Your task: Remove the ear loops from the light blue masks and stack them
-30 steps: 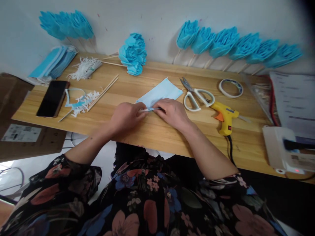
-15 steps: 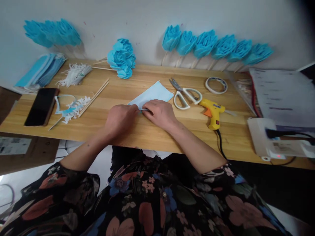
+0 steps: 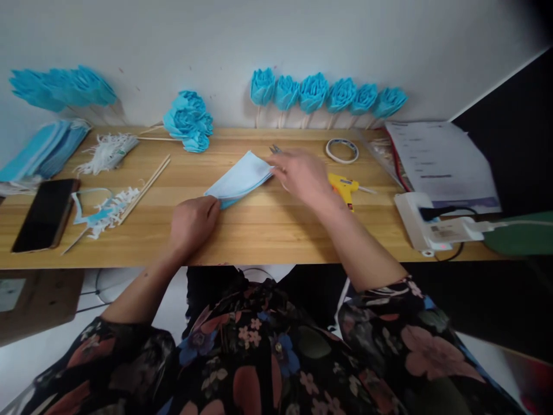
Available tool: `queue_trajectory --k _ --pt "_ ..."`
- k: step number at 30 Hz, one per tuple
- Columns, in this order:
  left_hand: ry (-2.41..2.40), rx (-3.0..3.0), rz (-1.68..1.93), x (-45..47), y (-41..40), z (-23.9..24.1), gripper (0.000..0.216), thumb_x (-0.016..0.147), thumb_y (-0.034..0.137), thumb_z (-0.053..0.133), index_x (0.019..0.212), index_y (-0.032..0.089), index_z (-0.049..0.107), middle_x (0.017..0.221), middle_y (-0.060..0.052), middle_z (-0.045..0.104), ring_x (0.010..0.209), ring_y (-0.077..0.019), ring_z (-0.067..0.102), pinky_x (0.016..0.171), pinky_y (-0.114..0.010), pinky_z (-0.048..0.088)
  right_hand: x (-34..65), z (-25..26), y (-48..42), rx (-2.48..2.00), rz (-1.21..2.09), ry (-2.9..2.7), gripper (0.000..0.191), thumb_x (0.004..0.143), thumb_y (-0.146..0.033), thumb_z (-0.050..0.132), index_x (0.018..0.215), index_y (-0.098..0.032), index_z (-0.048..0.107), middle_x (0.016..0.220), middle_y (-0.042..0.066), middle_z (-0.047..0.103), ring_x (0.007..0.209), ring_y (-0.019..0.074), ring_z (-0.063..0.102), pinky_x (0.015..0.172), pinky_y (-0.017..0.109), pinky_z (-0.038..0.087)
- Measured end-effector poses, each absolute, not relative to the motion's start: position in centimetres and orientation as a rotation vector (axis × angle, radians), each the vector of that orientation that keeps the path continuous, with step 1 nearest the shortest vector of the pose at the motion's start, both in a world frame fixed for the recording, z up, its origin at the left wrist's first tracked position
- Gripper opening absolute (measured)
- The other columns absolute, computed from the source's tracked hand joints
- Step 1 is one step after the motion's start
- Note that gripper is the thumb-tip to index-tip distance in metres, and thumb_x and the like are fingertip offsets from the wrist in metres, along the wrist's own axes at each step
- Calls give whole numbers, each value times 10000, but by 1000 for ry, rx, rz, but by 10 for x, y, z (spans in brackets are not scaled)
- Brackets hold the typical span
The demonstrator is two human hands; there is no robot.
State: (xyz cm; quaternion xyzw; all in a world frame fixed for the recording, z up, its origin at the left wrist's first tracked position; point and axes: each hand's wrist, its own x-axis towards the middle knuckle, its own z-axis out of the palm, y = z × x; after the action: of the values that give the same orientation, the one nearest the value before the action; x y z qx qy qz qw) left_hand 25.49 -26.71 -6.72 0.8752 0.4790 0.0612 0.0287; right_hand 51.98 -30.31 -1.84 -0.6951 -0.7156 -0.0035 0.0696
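My left hand (image 3: 195,223) pinches the lower left end of a folded light-blue mask sheet (image 3: 242,176), which lies slantwise on the table. Its layers show along the lower right edge. My right hand (image 3: 302,176) is closed over the scissors (image 3: 275,149), just beside the sheet's right corner. Only the grey blade tips stick out past the fingers; the white handles are almost wholly hidden under the hand. Behind my right wrist lies a yellow glue gun (image 3: 344,185), partly covered.
Blue flowers on sticks (image 3: 314,92) lean on the wall, and more (image 3: 189,118) lie at the back. Leftward are masks (image 3: 38,151), white loops (image 3: 110,151), a phone (image 3: 45,214), fringed scraps (image 3: 110,213) and sticks (image 3: 146,189). Rightward are tape (image 3: 342,151), papers (image 3: 440,161) and a power strip (image 3: 417,222).
My right hand has left the sheet's fold and moved right onto the scissors. My left hand keeps the sheet, whose fold now shows. The view has shifted to the right.
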Motion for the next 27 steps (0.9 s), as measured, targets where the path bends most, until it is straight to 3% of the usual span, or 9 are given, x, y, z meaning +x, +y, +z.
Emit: queue_trajectory --k 3,5,9,14,18,21,27 --pt "1545 2675 295 254 -265 -73 405 1033 359 387 796 185 667 872 -132 776 812 -270 704 667 -342 361 545 -8 -306 -2429 -147 -2037 368 1060 -319 487 1203 -78 726 1161 241 747 1049 346 688 822 416 470" --pt "1559 2660 336 254 -264 -75 401 1030 361 391 807 184 674 851 -127 771 789 -261 696 662 -339 361 550 -10 -304 -2474 -146 -2054 374 1041 -344 522 1170 -69 740 1132 253 756 1043 356 691 849 430 467" --pt "1561 2642 381 255 -265 -75 386 1021 362 409 795 184 666 800 -116 752 740 -242 667 639 -330 341 544 -26 -290 -2500 -130 -2141 370 1005 -376 554 1185 -114 743 1106 225 779 1072 370 696 923 462 442" --pt "1498 2641 425 253 -267 -75 377 1005 339 422 709 193 603 727 -103 710 688 -218 622 632 -325 324 538 -26 -278 -2468 -129 -1954 394 955 -320 556 1233 -89 712 1125 237 769 1047 377 704 845 424 455" --pt "1469 2651 431 251 -266 -76 383 998 354 428 682 203 583 696 -93 689 671 -215 605 621 -321 312 526 -12 -300 -2169 -46 -1775 481 987 -382 506 1405 -170 612 1211 161 757 1042 317 702 839 390 478" --pt "1463 2641 435 250 -265 -76 384 999 372 419 706 202 602 709 -95 696 676 -222 610 624 -323 312 514 -15 -336 -2022 172 -1785 459 984 -386 533 1407 -224 605 1192 95 769 1037 272 709 863 369 506" --pt "1426 2619 399 249 -265 -74 388 995 387 404 701 206 584 732 -100 697 709 -234 619 638 -328 311 521 -45 -403 -2201 196 -2002 442 947 -313 639 1370 -188 664 1173 150 755 1072 331 706 910 433 535"
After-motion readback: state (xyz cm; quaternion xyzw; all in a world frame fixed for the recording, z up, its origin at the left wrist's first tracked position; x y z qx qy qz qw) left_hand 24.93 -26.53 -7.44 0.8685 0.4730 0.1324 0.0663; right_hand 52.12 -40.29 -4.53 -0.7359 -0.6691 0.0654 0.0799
